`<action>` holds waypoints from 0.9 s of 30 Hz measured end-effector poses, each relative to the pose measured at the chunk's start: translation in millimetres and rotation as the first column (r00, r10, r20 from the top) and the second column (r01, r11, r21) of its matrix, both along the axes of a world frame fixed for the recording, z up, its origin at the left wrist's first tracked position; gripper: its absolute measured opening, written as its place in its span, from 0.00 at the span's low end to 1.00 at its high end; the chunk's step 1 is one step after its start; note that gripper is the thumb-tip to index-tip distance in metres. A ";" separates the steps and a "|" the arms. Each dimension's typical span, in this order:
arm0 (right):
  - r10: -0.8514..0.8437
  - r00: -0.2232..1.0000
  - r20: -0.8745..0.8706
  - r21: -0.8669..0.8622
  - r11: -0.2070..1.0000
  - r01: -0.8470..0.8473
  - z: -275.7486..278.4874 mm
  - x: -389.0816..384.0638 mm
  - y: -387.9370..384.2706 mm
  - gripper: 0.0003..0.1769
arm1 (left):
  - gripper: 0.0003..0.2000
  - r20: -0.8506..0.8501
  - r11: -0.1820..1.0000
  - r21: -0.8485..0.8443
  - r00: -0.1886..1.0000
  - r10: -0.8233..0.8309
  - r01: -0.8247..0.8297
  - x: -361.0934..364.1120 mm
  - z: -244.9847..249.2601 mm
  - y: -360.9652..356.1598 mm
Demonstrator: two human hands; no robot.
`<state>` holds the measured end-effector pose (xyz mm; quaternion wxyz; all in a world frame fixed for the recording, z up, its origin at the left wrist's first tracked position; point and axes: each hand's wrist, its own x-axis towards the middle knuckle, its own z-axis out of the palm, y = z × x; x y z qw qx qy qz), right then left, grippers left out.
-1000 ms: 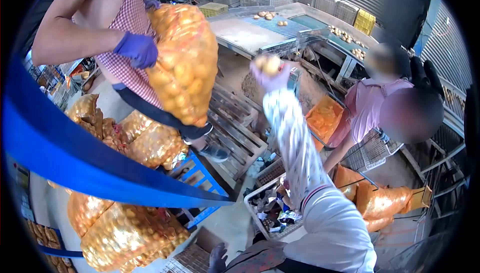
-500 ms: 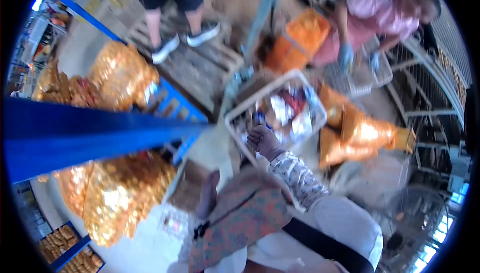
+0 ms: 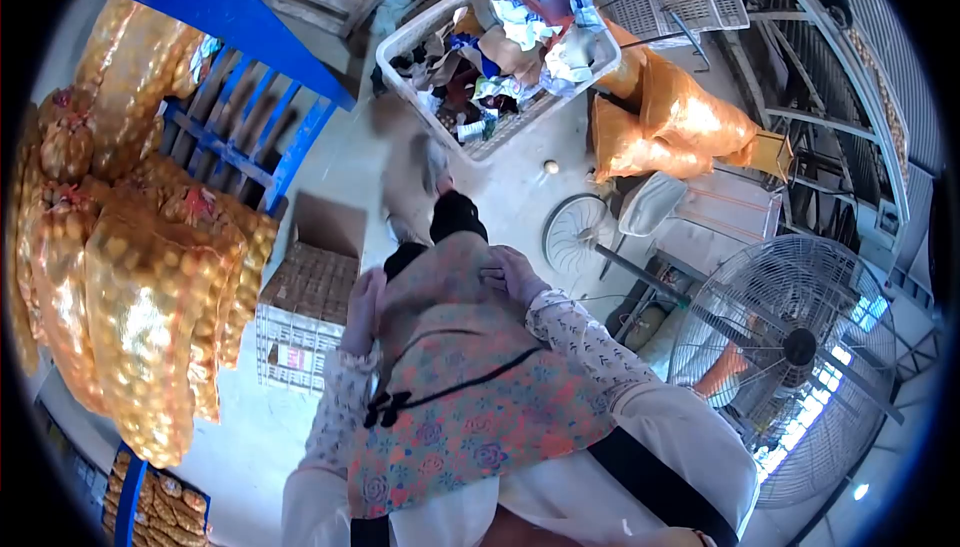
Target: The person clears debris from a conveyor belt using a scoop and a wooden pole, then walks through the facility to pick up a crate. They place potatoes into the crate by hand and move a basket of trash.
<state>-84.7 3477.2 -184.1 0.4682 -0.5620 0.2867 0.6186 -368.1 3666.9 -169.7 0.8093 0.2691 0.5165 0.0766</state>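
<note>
Both of my hands rest against a floral apron [image 3: 460,387] in the head view. My right hand [image 3: 517,275] lies on its right side with fingers stretched over the cloth, holding nothing. At the apron's left edge is my left hand [image 3: 366,302], fingers extended along the cloth and nothing seen in it. Ahead of my feet stands a white plastic basket [image 3: 480,152] full of crumpled paper, wrappers and scraps. A wicker-like brown box on a white crate [image 3: 290,347] is just left of my left hand.
Mesh sacks [image 3: 140,317] are piled at the left by a blue pallet [image 3: 225,152] and a blue post [image 3: 240,7]. Orange sacks [image 3: 690,112] lie beyond the basket, to the right. A large fan [image 3: 798,347] and a round-based stand [image 3: 578,232] are on the right.
My right hand has drawn back from the basket's near side to the apron. The left hand now lies against the apron's edge. The view has shifted, and the basket sits higher in it.
</note>
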 end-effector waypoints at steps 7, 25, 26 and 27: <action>-0.014 0.914 0.405 0.046 0.999 -0.005 -110.9 154.8 91.3 0.43 | 0.17 -0.252 0.971 0.134 0.955 -0.158 0.197 -67.3 -38.4 -44.8; -0.527 0.769 -0.363 -0.049 0.834 0.549 -63.6 147.4 139.8 0.17 | 0.33 -0.198 0.810 0.011 0.793 0.576 -0.586 237.6 -163.2 87.7; -0.562 0.774 -0.291 0.058 0.797 0.601 -81.4 170.1 113.8 0.16 | 0.33 -0.140 0.811 0.035 0.801 0.582 -0.584 248.0 -159.5 112.6; -0.596 0.772 -0.219 0.170 0.756 0.632 -98.1 192.1 90.4 0.15 | 0.33 -0.285 0.824 0.124 0.776 0.563 -0.552 265.4 -156.8 141.5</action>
